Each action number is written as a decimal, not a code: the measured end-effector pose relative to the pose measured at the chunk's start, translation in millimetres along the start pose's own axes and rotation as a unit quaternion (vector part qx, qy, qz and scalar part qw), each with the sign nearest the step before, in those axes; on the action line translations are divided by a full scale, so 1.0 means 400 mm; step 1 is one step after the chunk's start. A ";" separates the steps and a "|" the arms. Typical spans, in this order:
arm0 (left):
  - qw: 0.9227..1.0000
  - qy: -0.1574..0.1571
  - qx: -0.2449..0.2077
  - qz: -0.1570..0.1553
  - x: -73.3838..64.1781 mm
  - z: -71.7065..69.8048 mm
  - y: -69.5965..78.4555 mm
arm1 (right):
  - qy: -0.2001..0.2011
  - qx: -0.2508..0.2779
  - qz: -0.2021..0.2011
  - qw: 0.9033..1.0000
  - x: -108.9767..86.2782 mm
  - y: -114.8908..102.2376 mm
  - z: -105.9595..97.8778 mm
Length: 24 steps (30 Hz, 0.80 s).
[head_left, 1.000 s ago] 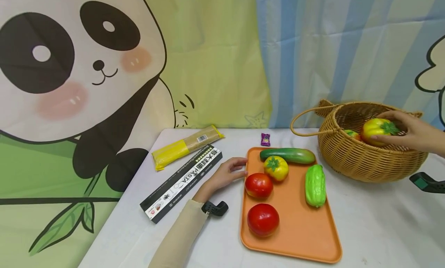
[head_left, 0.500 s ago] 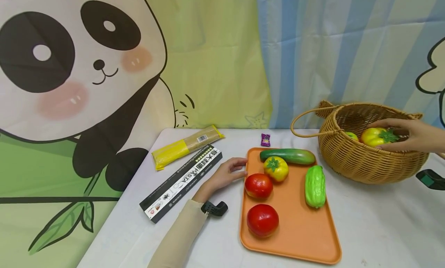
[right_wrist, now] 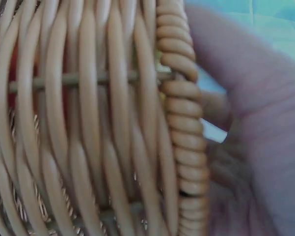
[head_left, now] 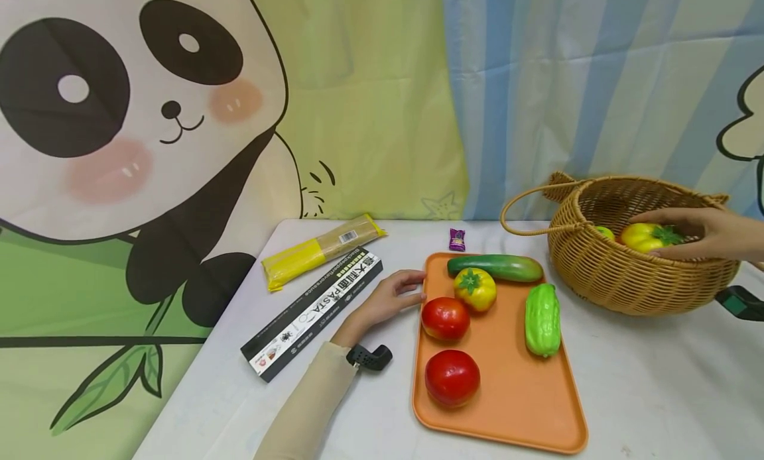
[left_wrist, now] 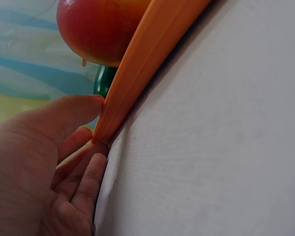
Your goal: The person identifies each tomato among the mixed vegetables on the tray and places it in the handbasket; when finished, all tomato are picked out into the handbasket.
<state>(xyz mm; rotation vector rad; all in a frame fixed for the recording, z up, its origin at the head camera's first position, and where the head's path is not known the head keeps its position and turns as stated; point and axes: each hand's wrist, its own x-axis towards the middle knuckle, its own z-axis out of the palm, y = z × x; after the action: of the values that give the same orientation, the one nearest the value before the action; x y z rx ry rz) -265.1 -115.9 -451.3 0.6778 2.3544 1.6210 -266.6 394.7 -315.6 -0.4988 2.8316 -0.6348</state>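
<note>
- Right hand grips the yellow vegetable, part-hidden by the wicker basket!
- Left hand, relaxed, touches the orange tray.
- Pasta box lies left, purple packet beyond.

Right grip curled, left grip loosely bent

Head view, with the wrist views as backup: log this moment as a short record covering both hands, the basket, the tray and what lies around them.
Left hand: touches the left rim of the orange tray
Right hand: holds a yellow fruit at the mouth of the wicker basket
Basket also holds: a green piece, partly seen; other contents unclear
On tray: cucumber, second yellow fruit, far red fruit, near red fruit, bumpy green vegetable
Left of tray: yellow packet, PASTA box
Beyond tray: purple packet
</note>
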 end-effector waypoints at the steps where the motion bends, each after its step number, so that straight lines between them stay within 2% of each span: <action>1: 1.000 0.001 0.002 -0.001 0.000 0.000 0.001 | 0.004 -0.012 -0.007 1.000 0.001 -0.001 0.002; 7: 1.000 0.002 0.006 -0.002 -0.001 -0.002 0.004 | 0.021 -0.084 -0.029 0.996 0.010 -0.017 0.010; 17: 1.000 0.005 0.001 -0.002 -0.001 -0.003 -0.005 | 0.013 -0.076 -0.041 0.996 0.017 -0.021 0.017; 22: 1.000 0.004 -0.002 -0.003 0.001 0.000 -0.008 | 0.030 -0.084 -0.059 0.994 0.014 -0.025 0.021; 24: 1.000 0.003 -0.001 -0.002 0.002 0.001 -0.004 | 0.039 -0.085 -0.055 0.994 0.011 -0.028 0.022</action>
<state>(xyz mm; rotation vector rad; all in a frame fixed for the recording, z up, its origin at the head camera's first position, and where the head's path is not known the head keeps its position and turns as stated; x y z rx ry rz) -265.9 -115.7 -452.7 0.6679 2.3551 1.6259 -265.1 380.1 -319.0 -0.6773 2.9631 -0.4435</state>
